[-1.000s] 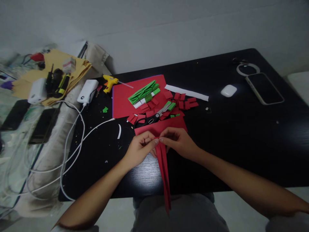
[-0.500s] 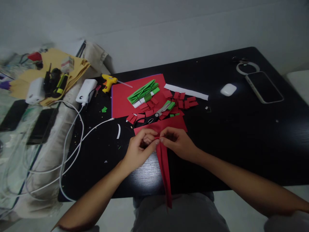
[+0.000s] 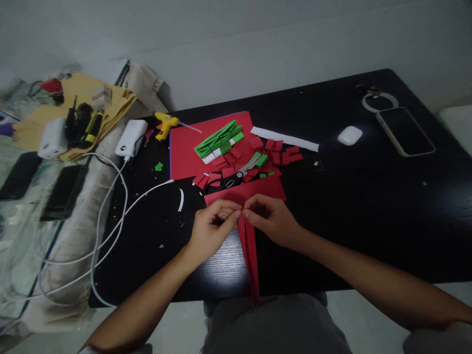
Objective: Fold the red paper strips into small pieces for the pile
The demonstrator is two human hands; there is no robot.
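A folded strip of red paper point(image 3: 250, 255) hangs down from my fingertips towards the table's front edge. My left hand point(image 3: 214, 223) pinches its upper end between thumb and fingers. Right beside it, my right hand point(image 3: 273, 219) pinches the same end, with the fingertips of both hands nearly touching. Under and behind the hands lies a wider piece of red paper point(image 3: 267, 188). Just beyond are black-handled scissors point(image 3: 230, 182), their blades among small folded red paper pieces point(image 3: 285, 158). A pleated green paper stack point(image 3: 219, 139) rests on a red sheet point(image 3: 180, 157).
At the back left of the black table point(image 3: 350, 211) are a yellow glue gun point(image 3: 165, 125) and a white power bank point(image 3: 132, 137) with a looping white cable point(image 3: 127, 196). A white paper strip point(image 3: 283, 139), an earbud case point(image 3: 350, 135) and a phone point(image 3: 405, 132) lie rightward.
Both hands keep their pinch on the red strip, with fingertips shifted slightly. The strip's lower end has swung a little to the left and up.
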